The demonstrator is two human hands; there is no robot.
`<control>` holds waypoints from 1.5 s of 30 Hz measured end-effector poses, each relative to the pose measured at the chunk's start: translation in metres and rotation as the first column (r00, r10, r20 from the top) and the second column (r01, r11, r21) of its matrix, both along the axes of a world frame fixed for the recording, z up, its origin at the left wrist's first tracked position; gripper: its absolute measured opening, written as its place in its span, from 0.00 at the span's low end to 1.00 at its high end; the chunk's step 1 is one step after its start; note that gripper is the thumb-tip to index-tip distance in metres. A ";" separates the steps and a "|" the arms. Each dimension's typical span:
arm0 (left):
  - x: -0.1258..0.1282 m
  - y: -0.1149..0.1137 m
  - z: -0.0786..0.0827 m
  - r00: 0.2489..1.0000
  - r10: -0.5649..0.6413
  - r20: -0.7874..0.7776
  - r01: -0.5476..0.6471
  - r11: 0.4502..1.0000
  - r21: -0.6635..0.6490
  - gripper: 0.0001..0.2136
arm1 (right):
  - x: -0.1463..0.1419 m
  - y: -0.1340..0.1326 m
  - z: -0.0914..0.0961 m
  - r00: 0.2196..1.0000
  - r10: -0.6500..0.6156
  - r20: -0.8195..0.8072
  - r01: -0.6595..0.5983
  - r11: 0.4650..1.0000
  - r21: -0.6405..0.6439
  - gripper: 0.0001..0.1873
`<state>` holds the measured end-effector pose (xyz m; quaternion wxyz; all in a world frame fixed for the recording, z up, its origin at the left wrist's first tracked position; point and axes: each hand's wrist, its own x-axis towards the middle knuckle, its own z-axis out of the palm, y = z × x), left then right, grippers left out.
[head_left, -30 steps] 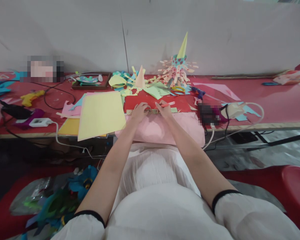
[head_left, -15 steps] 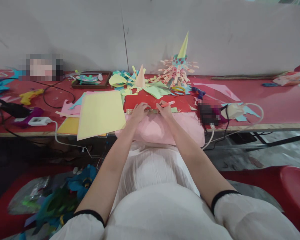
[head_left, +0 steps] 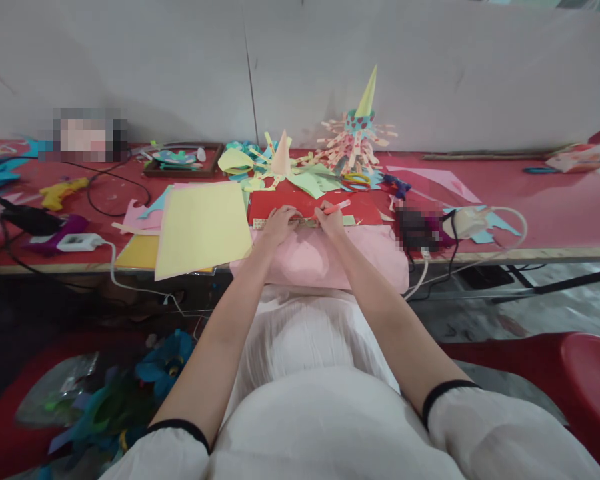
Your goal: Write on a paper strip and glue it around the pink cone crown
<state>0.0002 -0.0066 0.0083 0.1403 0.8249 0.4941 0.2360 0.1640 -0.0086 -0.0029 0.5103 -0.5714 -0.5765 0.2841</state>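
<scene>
My left hand point(head_left: 279, 225) has its fingers bent and close together, holding a ruler point(head_left: 259, 224) down on the red paper point(head_left: 287, 200). The ruler is narrow and pale, with small printed marks at its left end; my fingers cover part of it. A slim orange-pink pen point(head_left: 337, 207) is pinched in my right hand point(head_left: 330, 219), leaning up to the right. Its tip, near the ruler's edge, is hidden by the fingers. Pink paper point(head_left: 375, 257) lies under my forearms, over the table's front edge.
A large pale-yellow sheet point(head_left: 203, 230) is on the left. Behind stand a peach paper cone point(head_left: 281, 157) and a fringed paper model point(head_left: 357, 137), with yellow-handled scissors point(head_left: 356, 179) nearby. A yellow glue gun point(head_left: 64, 193) and a power strip point(head_left: 77, 242) lie left; cables point(head_left: 513, 213) run right.
My right hand and the pen have shifted very slightly to the right. The left hand and the ruler stay where they were.
</scene>
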 end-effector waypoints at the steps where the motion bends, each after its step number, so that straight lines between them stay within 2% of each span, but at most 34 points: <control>1: 0.000 0.000 0.000 1.000 0.001 0.000 -0.001 1.000 -0.001 0.10 | 0.000 0.000 0.000 1.000 0.001 -0.002 -0.001 1.000 -0.001 0.12; 13: -0.001 0.002 -0.005 1.000 0.000 0.010 0.000 1.000 0.002 0.10 | 0.000 -0.002 0.001 1.000 0.014 -0.006 -0.015 1.000 -0.010 0.13; 19: -0.001 0.003 -0.005 1.000 -0.002 0.011 0.002 1.000 0.003 0.10 | 0.001 0.002 -0.003 0.998 -0.053 -0.027 0.053 0.999 -0.005 0.12; 45: -0.001 0.003 -0.006 1.000 0.012 0.015 -0.012 1.000 0.005 0.11 | 0.001 0.002 -0.002 0.997 -0.078 0.003 0.078 0.997 0.016 0.11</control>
